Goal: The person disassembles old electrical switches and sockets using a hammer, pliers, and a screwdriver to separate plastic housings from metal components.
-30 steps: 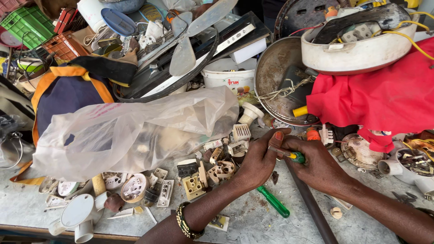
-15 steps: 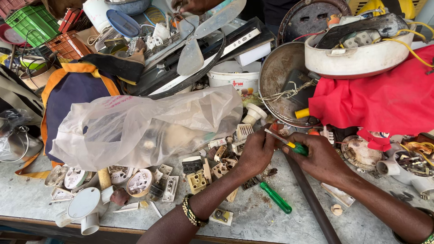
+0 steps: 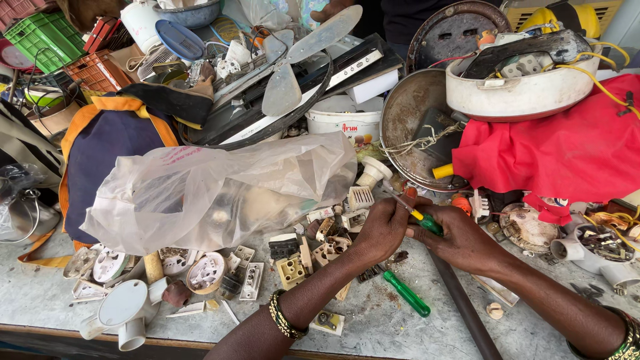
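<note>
We hold a small screwdriver over the middle of the grey bench, between our two hands, which are together and touching. Its handle is green with a yellow band, and a thin metal shaft slants up and to the left from it, tip free in the air near a white round fitting. Our right hand is clamped around the green handle; our left hand is curled shut just beside it, and we cannot tell what it grips, if anything. A second, all-green screwdriver lies flat on the bench below our hands. Loose cream and white switch parts are strewn to the left, under a crumpled clear plastic bag. A red cloth lies at the right.
</note>
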